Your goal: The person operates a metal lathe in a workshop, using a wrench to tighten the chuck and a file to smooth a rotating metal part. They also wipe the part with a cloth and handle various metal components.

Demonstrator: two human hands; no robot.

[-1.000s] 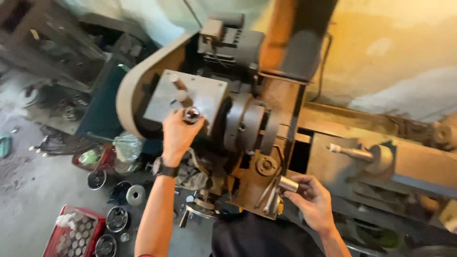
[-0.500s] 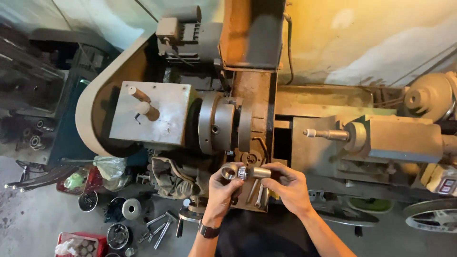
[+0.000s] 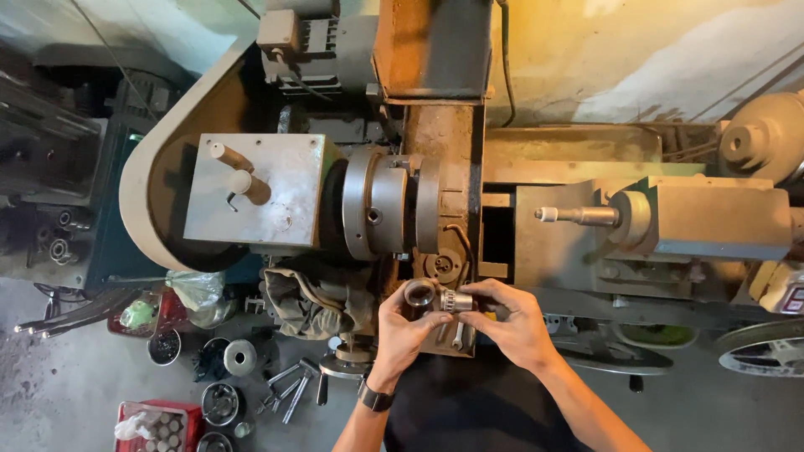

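I look down on a metal lathe (image 3: 435,134). My left hand (image 3: 399,328) and my right hand (image 3: 511,325) meet in front of the carriage, both gripping a small shiny metal cylindrical part (image 3: 434,296). The left fingers wrap its ring-shaped left end, the right fingers pinch its knurled right end. A dark watch sits on my left wrist. The round chuck (image 3: 381,203) is just above my hands. The tailstock (image 3: 670,218) with its pointed spindle stands to the right.
The grey headstock box (image 3: 251,191) with two levers is on the left. Spanners (image 3: 289,389), round metal parts (image 3: 239,357), a red crate (image 3: 159,425) and a rag (image 3: 310,305) lie on the floor at lower left. A handwheel (image 3: 766,356) sits at far right.
My left hand left the headstock lever and came down to join my right hand on the metal part. The view shifted so the whole lathe is centred.
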